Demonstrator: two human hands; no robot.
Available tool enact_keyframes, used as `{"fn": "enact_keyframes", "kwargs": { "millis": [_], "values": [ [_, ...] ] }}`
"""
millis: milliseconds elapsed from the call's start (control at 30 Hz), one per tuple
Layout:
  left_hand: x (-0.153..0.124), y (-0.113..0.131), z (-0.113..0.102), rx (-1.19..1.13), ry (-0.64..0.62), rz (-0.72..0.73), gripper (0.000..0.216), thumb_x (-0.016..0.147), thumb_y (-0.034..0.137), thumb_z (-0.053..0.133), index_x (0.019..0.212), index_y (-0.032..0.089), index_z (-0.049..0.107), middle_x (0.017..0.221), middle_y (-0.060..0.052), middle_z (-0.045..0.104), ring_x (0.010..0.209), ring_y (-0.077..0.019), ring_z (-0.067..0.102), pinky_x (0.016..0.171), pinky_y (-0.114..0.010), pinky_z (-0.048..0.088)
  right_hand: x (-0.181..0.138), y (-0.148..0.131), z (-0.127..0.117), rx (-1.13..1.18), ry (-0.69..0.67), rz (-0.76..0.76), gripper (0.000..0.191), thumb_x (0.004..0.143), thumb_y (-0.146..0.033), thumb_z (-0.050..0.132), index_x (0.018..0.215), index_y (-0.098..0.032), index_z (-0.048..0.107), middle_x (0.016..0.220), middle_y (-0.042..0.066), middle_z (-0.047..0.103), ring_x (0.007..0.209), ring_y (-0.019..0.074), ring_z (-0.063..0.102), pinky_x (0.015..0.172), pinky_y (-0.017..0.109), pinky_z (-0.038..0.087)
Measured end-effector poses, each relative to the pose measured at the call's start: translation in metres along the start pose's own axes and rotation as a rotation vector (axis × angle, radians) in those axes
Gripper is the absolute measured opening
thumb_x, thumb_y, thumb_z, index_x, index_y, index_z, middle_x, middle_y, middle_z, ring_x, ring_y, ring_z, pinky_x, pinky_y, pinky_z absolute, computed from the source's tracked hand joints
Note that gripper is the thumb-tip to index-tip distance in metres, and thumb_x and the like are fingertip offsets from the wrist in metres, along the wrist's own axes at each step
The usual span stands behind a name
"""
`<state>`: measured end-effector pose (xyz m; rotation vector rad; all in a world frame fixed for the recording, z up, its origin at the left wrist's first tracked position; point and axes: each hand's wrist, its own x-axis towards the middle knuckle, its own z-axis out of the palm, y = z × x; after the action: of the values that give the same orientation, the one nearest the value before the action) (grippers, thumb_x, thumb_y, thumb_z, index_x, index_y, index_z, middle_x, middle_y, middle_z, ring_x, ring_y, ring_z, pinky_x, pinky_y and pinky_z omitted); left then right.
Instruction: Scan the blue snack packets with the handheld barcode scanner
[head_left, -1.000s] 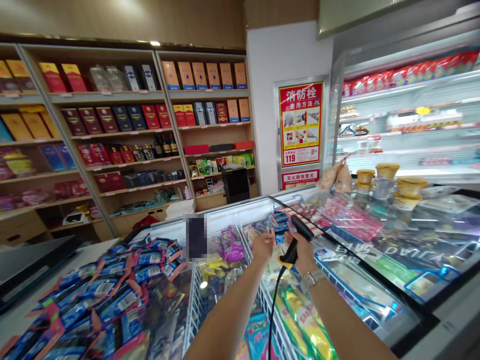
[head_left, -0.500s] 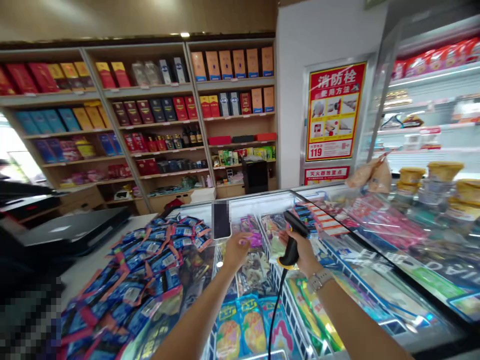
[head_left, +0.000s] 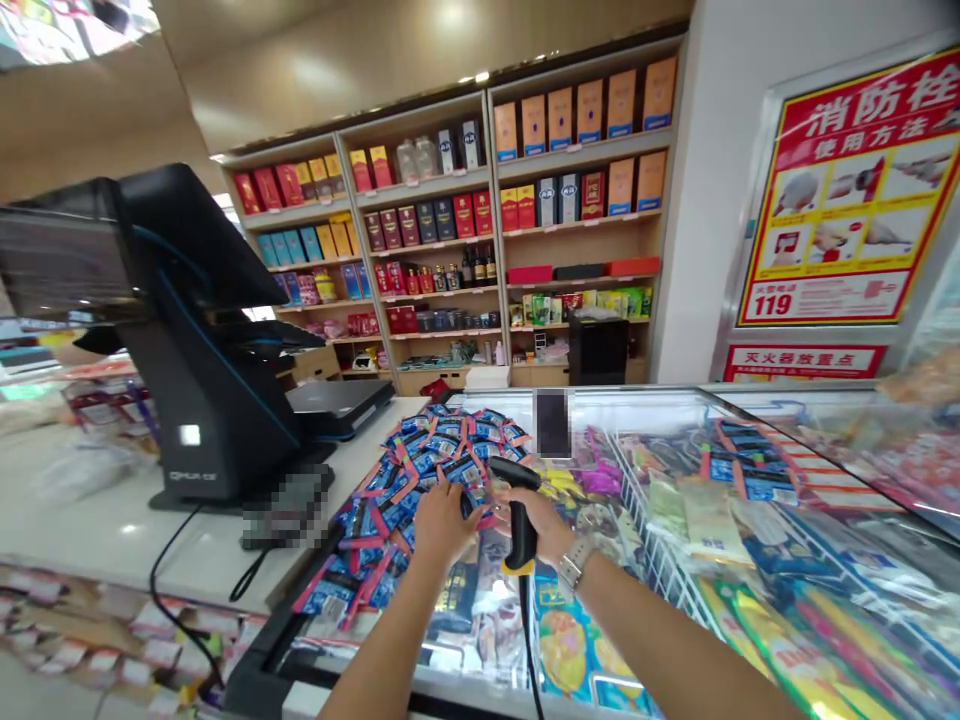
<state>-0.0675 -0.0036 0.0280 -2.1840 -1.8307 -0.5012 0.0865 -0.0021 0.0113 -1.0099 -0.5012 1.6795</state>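
Observation:
My right hand (head_left: 546,525) is wrapped round the handle of a black barcode scanner (head_left: 519,515), its head pointing left and its cable hanging down. A watch is on that wrist. My left hand (head_left: 444,525) is at the right side of a pile of blue packets (head_left: 420,462) with pink edges. Its thumb and fingers are closed on one blue packet (head_left: 467,502), mostly hidden by the hand. The pile lies on the glass top of a chest freezer, just left of the scanner. The scanner's head is close to the left hand's fingertips.
A phone (head_left: 553,425) stands at the freezer's far edge. On the left counter are a black checkout terminal (head_left: 217,400), a flat scale (head_left: 341,400) and a handheld device (head_left: 289,510). Ice-cream packs (head_left: 562,640) lie in baskets under the glass. Shelves of boxes (head_left: 450,215) line the back.
The view has swung left. My left hand has gone from above the freezer's middle to the blue pile and closed on a packet. My right hand has moved left with the scanner.

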Motion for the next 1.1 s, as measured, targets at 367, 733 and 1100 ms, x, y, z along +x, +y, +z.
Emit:
{"fn": "enact_keyframes", "kwargs": {
  "millis": [367, 733, 1100],
  "values": [
    [-0.007, 0.005, 0.003, -0.632, 0.085, 0.181, 0.032, 0.079, 0.022, 0.063, 0.111, 0.022, 0.063, 0.115, -0.010, 0.062, 0.109, -0.0231, 0.058, 0.095, -0.038, 0.045, -0.023, 0.012, 0.021, 0.074, 0.192, -0.225, 0.018, 0.058, -0.019, 0.074, 0.071, -0.017, 0.063, 0.052, -0.004, 0.058, 0.047, 0.0123, 0.054, 0.050, 0.026, 0.048],
    [0.043, 0.093, 0.024, -1.476, -0.222, -0.042, 0.063, 0.054, 0.023, 0.083, 0.113, 0.019, 0.062, 0.110, -0.011, 0.067, 0.090, -0.0226, 0.066, 0.074, -0.035, 0.055, -0.025, -0.044, -0.077, 0.231, 0.410, -0.343, 0.026, 0.053, -0.005, 0.078, 0.059, -0.016, 0.055, 0.045, -0.003, 0.057, 0.040, 0.0123, 0.055, 0.044, 0.024, 0.050],
    [0.046, 0.132, 0.051, -1.701, -0.426, -0.259, 0.049, 0.044, 0.049, 0.085, 0.074, 0.014, 0.068, 0.060, 0.000, 0.066, 0.057, -0.0159, 0.065, 0.074, -0.038, 0.056, -0.029, -0.061, -0.097, 0.238, 0.478, -0.436, 0.029, 0.055, -0.006, 0.077, 0.057, -0.019, 0.050, 0.044, -0.004, 0.055, 0.040, 0.0121, 0.054, 0.045, 0.025, 0.050]
  ]
}}
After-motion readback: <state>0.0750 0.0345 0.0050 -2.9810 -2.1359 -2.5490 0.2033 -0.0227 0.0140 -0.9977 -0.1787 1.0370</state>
